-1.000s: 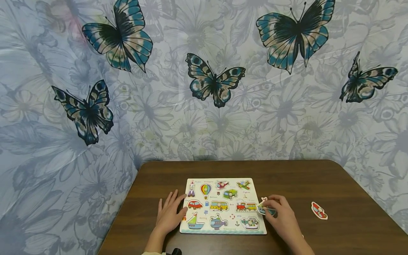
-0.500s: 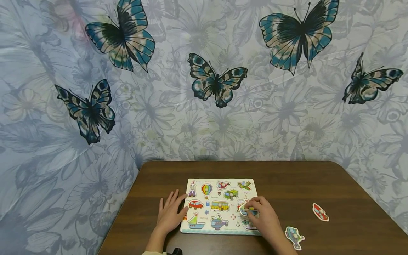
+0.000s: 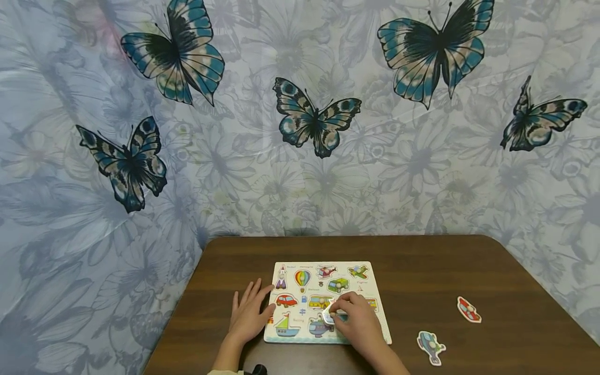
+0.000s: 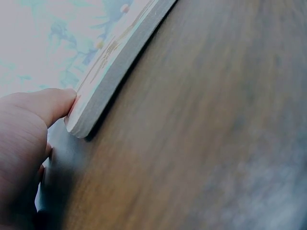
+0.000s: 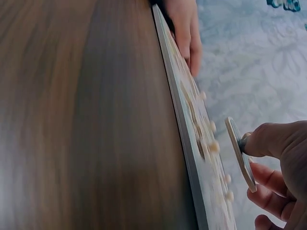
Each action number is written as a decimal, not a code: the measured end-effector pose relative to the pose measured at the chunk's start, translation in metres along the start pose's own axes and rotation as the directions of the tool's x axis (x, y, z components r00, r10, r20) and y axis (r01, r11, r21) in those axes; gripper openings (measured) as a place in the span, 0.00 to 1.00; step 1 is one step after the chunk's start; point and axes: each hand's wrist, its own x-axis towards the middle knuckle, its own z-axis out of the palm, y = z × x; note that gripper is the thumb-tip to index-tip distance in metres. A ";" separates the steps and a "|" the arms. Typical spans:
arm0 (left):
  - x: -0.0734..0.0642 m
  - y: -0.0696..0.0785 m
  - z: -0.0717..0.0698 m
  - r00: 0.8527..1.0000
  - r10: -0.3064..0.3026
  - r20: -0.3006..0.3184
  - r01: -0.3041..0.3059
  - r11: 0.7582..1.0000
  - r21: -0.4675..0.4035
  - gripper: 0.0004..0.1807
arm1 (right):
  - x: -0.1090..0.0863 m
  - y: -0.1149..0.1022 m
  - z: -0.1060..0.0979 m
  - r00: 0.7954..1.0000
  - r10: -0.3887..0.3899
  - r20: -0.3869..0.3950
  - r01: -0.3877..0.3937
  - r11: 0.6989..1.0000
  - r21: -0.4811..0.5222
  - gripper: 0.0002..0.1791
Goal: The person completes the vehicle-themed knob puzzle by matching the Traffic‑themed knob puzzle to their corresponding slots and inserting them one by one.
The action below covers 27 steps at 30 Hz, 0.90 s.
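Observation:
A white puzzle board (image 3: pixel 370 289) printed with vehicles lies on the table. My right hand (image 3: pixel 358 320) pinches a puzzle piece (image 3: pixel 327 316) over the board's lower middle, overlapping the bus and submarine pictures. Much of the piece is behind the fingers. In the right wrist view the thumb grips the knob of this puzzle piece (image 5: pixel 240 153), which is tilted on edge and apart from the board. My left hand (image 3: pixel 250 315) lies at the board's left edge, fingers spread and straight. In the left wrist view its thumb touches the board's corner (image 4: pixel 79 122).
Right of the board, a red puzzle piece (image 3: pixel 469 310) and a blue-grey puzzle piece (image 3: pixel 430 348) lie on the brown wooden table (image 3: pixel 506 281). Several knobs (image 5: pixel 214 146) stand up from the board. Butterfly-patterned wallpaper (image 3: pixel 319 198) covers the wall behind.
My right hand has carried its puzzle piece left, from the board's right edge to its lower middle. The blue-grey piece, earlier hidden by that arm, now shows. The left hand has stayed put.

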 end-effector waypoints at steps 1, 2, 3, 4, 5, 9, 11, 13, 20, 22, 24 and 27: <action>0.000 0.000 0.000 1.000 -0.001 -0.001 0.001 1.000 0.000 0.28 | 0.001 -0.003 0.002 1.000 0.004 0.013 -0.004 1.000 0.005 0.13; 0.000 0.000 -0.001 1.000 -0.002 -0.002 0.002 1.000 0.002 0.28 | 0.002 -0.007 0.005 1.000 0.004 0.025 -0.004 1.000 0.008 0.13; 0.000 0.000 -0.001 1.000 -0.003 -0.003 0.003 1.000 0.003 0.28 | 0.003 -0.010 0.008 0.999 0.002 0.035 -0.002 1.000 0.008 0.12; 0.000 0.000 -0.001 1.000 -0.004 0.000 0.004 1.000 0.005 0.28 | 0.003 -0.013 0.010 0.999 -0.006 0.044 0.006 1.000 0.006 0.12; 0.001 0.000 -0.002 1.000 -0.004 0.002 0.004 1.000 0.005 0.28 | 0.003 -0.016 0.013 0.999 -0.014 0.052 0.014 1.000 0.003 0.11; 0.001 0.001 -0.002 1.000 -0.006 0.011 0.006 1.000 0.007 0.28 | 0.004 -0.026 0.023 0.995 -0.053 0.090 0.054 0.998 -0.013 0.10; 0.001 0.001 -0.001 1.000 -0.007 0.014 0.007 1.000 0.008 0.28 | 0.005 -0.030 0.027 0.991 -0.070 0.111 0.072 0.997 -0.016 0.09; 0.000 0.001 -0.001 1.000 -0.010 0.013 0.010 1.000 0.009 0.28 | 0.006 -0.034 0.031 0.988 -0.087 0.129 0.090 0.996 -0.015 0.08; -0.001 0.000 0.000 1.000 -0.007 0.006 0.007 1.000 0.008 0.27 | 0.011 -0.049 0.044 0.978 -0.138 0.156 0.143 0.989 -0.022 0.06; -0.001 0.000 0.000 1.000 -0.005 0.006 0.005 1.000 0.004 0.27 | 0.012 -0.051 0.047 0.977 -0.138 0.165 0.144 0.989 -0.026 0.06; 0.000 0.000 -0.001 1.000 -0.002 0.006 0.002 1.000 0.002 0.27 | 0.013 -0.053 0.051 0.973 -0.126 0.191 0.133 0.991 -0.023 0.06; 0.000 0.000 -0.002 1.000 0.000 0.007 0.000 1.000 0.003 0.27 | 0.015 -0.056 0.054 0.968 -0.098 0.231 0.101 0.995 0.000 0.05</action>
